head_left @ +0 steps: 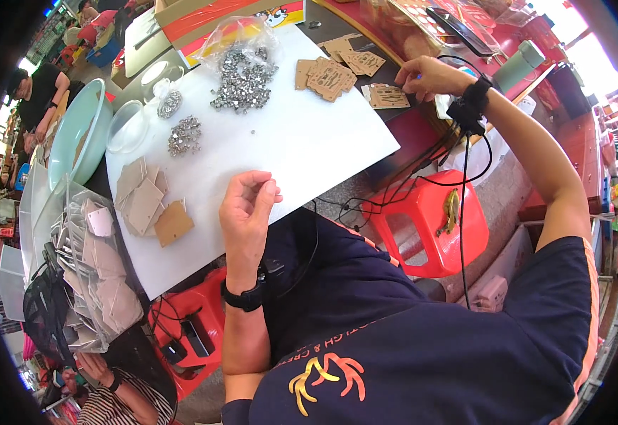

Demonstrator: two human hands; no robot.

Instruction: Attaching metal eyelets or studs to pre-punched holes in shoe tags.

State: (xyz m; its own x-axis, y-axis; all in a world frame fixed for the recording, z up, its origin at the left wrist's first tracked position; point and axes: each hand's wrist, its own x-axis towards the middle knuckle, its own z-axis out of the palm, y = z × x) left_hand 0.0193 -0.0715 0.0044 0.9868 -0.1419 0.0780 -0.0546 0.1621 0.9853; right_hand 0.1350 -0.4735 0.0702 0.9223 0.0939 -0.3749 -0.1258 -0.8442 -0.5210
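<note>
Over the near part of the white board [309, 152], my left hand [247, 205] is closed, its thumb against the curled fingers; what they hold, if anything, does not show. My right hand [429, 78] reaches out to the far right, its bent fingers somewhat apart beside a small printed brown card [385, 95]. Whether they touch that card is hard to see. More printed cards [330, 79] lie piled to its left. At the board's far side, small shiny metal pieces [242, 81] spill from a clear plastic bag [242, 35]. A smaller heap of metal pieces [184, 136] sits nearer.
Plain brown cards [142, 197] are stacked at the board's left. Beside it stand a clear bin of cards [96, 273] and a pale green basin [76, 134]. Cables run to my wrists past a red stool [436, 219]. Other people sit at the left.
</note>
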